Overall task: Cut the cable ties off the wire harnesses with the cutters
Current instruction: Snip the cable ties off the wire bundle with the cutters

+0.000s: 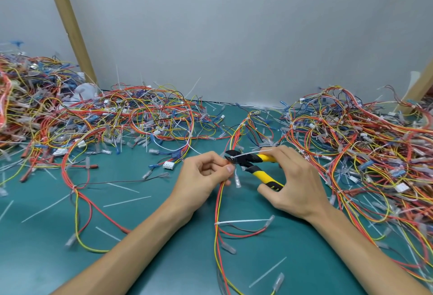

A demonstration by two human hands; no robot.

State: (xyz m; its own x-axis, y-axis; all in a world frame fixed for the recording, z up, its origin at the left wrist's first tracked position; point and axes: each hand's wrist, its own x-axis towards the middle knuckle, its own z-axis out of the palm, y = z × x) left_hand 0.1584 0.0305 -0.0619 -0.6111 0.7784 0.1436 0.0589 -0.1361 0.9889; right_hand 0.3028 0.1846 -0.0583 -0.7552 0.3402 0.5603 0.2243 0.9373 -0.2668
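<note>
Left hand (203,175) pinches the wire harness (219,203) between curled fingers and thumb, just left of the cable tie (253,153). Harness runs near-to-far. Cutters (254,160) enter crosswise from the right, jaws at the tie, handles spread in the gripping right hand (297,177).

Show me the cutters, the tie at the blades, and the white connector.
cutters (262,176), head view, lower yellow handle.
cable tie (248,153), head view, its white tail.
white connector (168,165), head view, its body.

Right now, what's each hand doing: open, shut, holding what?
Left hand: fingers curled, pinching the wire harness by the cutter head.
Right hand: gripping the cutters by their yellow handles.
</note>
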